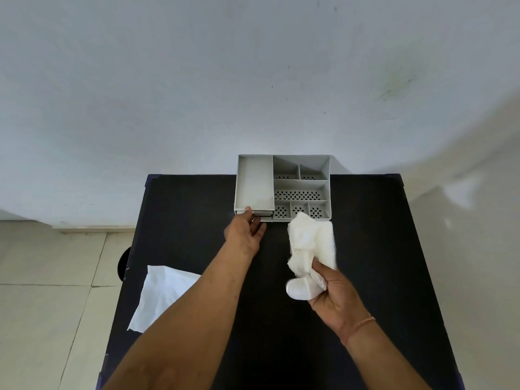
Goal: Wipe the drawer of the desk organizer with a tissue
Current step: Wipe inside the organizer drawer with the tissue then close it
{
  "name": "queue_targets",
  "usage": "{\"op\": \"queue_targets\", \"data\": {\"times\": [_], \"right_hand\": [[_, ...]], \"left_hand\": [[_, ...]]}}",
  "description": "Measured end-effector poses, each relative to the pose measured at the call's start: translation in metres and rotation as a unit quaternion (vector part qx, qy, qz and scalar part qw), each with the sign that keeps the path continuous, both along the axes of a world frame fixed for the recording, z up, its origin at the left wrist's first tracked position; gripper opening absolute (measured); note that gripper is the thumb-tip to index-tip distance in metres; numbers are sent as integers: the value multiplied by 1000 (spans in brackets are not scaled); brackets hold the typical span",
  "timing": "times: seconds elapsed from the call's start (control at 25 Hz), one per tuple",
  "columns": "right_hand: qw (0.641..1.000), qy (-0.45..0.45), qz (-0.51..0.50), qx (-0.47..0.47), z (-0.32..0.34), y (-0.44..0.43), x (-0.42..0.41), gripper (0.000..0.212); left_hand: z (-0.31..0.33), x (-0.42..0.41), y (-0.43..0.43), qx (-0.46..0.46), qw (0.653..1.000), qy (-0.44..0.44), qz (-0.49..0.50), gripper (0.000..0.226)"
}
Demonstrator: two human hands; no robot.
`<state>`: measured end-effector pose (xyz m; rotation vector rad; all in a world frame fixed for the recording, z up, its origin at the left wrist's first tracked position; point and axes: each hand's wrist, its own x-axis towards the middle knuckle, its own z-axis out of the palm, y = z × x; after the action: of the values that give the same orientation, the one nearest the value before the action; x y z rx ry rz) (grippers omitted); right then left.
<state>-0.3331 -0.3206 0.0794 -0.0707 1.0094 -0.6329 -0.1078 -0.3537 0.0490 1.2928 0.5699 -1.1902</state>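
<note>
A grey desk organizer (282, 187) stands at the far edge of the black table (197, 209), with a long left tray and several perforated compartments on the right. Its drawers (266, 216) sit under the left tray, at the front. My left hand (244, 230) reaches to that front corner, thumb on the tray's edge and fingers at the drawer fronts; how far a drawer is out is hard to tell. My right hand (332, 296) holds a crumpled white tissue (311, 246) upright just in front of the organizer's right side.
A second white tissue (160, 296) lies flat at the table's left edge, partly hanging over it. A dark round object (123, 263) sits on the tiled floor at the left. A pale wall rises right behind the organizer.
</note>
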Motion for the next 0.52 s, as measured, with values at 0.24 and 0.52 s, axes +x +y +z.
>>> {"op": "queue_targets", "data": {"times": [0.24,0.52], "right_hand": [[1000,-1,20,9,-5,-7,-14,60],[999,-14,29,7,-1,-16,-11,59]], "left_hand": [[-10,-5,6,35,999,1,-1,36],[-16,-25,27,79,995,-22,-51,29]]}}
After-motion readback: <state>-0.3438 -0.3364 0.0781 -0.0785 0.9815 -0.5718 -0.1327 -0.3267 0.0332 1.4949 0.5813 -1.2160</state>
